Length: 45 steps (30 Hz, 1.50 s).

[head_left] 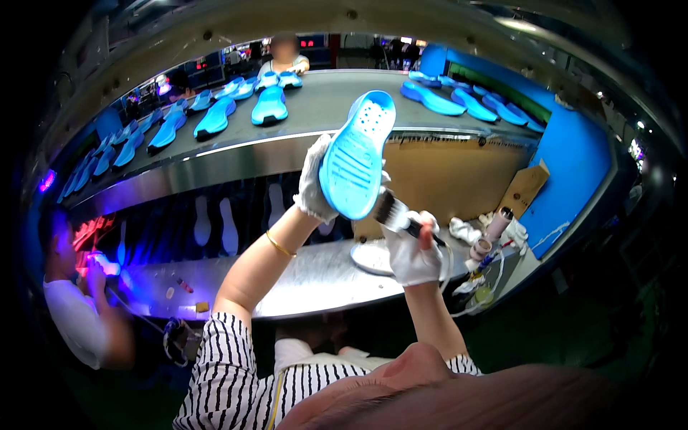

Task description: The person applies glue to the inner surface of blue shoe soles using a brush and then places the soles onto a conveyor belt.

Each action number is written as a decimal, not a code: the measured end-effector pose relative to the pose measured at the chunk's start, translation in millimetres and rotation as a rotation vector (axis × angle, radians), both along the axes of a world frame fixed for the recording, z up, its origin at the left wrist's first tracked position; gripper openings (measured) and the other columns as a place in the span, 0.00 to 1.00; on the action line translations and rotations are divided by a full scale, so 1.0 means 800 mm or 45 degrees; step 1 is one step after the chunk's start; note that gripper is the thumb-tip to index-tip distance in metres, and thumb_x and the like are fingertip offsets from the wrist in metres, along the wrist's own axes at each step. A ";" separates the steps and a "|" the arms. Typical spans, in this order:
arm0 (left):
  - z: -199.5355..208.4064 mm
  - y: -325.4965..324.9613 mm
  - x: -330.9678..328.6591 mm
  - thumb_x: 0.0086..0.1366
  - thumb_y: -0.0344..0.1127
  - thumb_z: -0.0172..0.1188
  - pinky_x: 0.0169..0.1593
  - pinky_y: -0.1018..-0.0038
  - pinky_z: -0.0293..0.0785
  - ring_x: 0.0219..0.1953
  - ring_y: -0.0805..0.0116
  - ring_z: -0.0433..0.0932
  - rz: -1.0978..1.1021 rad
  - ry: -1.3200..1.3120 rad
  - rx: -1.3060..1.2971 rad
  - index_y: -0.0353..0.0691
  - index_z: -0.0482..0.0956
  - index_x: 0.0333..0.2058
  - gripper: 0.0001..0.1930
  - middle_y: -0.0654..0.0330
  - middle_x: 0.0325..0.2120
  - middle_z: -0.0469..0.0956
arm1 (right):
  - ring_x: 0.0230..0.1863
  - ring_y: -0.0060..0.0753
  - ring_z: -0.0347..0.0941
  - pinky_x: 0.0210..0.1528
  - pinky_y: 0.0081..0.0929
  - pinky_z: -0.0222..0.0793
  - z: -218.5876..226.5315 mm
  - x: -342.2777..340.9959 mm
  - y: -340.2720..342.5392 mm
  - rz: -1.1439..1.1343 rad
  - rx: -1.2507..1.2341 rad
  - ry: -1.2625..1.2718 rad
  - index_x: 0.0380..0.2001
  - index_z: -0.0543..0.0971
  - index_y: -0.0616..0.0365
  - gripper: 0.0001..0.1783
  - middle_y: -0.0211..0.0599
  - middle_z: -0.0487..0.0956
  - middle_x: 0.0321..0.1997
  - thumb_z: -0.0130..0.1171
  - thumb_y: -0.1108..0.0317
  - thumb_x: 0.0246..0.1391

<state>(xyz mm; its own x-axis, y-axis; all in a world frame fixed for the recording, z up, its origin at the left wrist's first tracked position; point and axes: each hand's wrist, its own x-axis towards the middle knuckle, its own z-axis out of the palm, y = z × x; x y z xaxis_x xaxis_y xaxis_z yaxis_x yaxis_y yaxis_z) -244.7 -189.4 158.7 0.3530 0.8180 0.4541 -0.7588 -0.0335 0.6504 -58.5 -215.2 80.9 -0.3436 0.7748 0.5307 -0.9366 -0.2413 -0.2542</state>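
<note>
While your gloved left hand [312, 183] grips the blue shoe sole [351, 172] by its side, holding it up in front of the conveyor belt [330, 100], your gloved right hand [413, 254] is closed around a brush [391, 213]. Its bristles are right beside the sole's lower end; you cannot tell whether they touch. Below, a white dish [370, 259] sits on the metal ledge [308, 283]. Cardboard [459, 168] stands behind your right hand, more blue soles [216, 117] line the belt, and a co-worker [82, 315] is at your far left.
</note>
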 end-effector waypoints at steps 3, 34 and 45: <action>0.040 0.109 -0.006 0.62 0.58 0.44 0.51 0.57 0.69 0.46 0.51 0.73 0.626 0.583 0.646 0.38 0.60 0.57 0.33 0.49 0.46 0.72 | 0.45 0.29 0.70 0.61 0.37 0.57 0.006 0.039 -0.003 -0.104 -0.053 -0.006 0.30 0.72 0.51 0.08 0.29 0.74 0.35 0.62 0.66 0.50; 0.089 -0.197 -0.150 0.69 0.47 0.41 0.39 0.73 0.70 0.36 0.66 0.70 1.442 0.197 0.343 0.37 0.71 0.27 0.20 0.51 0.38 0.73 | 0.30 0.18 0.68 0.37 0.16 0.65 -0.080 0.053 -0.045 -0.703 0.060 -1.228 0.34 0.69 0.57 0.13 0.28 0.71 0.30 0.60 0.80 0.45; -0.159 -0.220 -0.033 0.58 0.69 0.42 0.57 0.50 0.63 0.53 0.47 0.67 0.235 -0.424 -0.630 0.39 0.62 0.56 0.40 0.46 0.52 0.67 | 0.28 0.21 0.69 0.34 0.17 0.66 -0.069 0.001 -0.074 -0.217 -0.018 -1.067 0.32 0.70 0.57 0.12 0.30 0.72 0.28 0.60 0.79 0.44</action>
